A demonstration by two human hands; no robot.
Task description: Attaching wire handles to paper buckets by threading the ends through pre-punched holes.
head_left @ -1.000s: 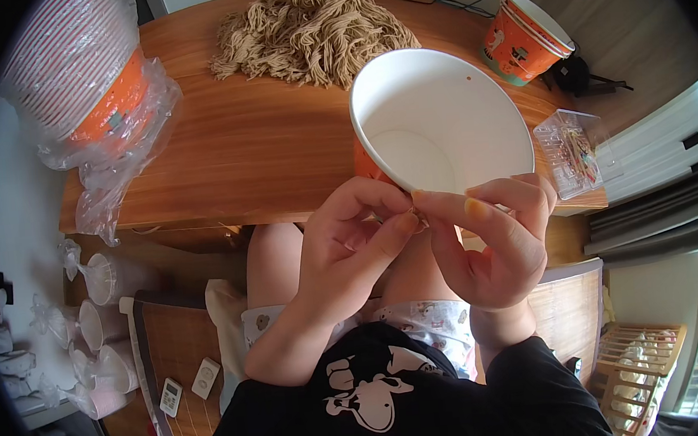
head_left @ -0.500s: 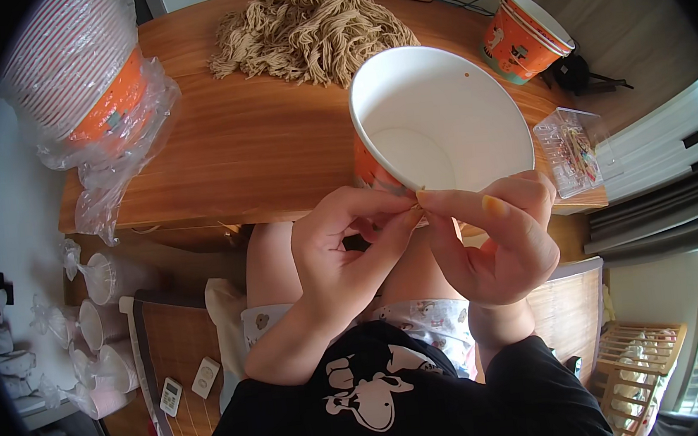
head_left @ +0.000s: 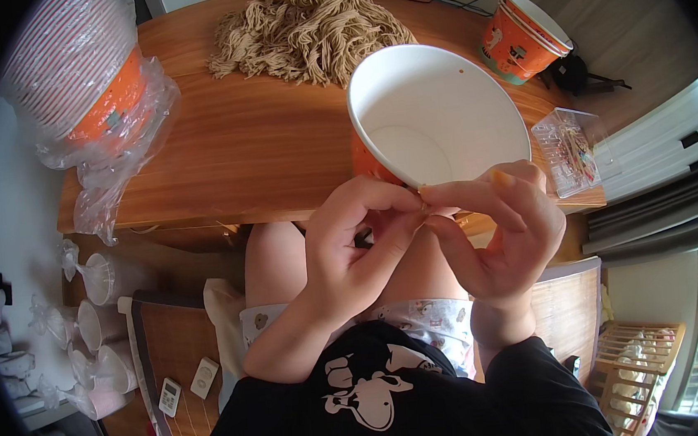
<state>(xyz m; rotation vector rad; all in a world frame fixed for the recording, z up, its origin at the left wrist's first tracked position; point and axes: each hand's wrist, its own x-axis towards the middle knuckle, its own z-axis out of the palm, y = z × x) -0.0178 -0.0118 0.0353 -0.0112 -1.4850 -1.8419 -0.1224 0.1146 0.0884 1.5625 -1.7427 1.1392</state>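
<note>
A large paper bucket (head_left: 440, 114), white inside and orange outside, stands at the table's near edge with its mouth tilted toward me. There is a small hole in its far wall. My left hand (head_left: 360, 246) is closed in a pinch at the bucket's near rim. From the other side my right hand (head_left: 500, 234) meets it, its index fingertip against the left fingertips and its thumb slightly lower. Something tiny and yellowish shows between the fingertips, too small to name.
A heap of tan cords (head_left: 312, 30) lies at the back of the wooden table (head_left: 218, 146). Plastic-wrapped stacked buckets (head_left: 88, 83) stand at left. Far right are more orange buckets (head_left: 520, 37), with a clear box of small sticks (head_left: 571, 149) nearer.
The right thumb has moved down, away from the index finger. Both hands have shifted slightly, and the bucket has moved a little to the left.
</note>
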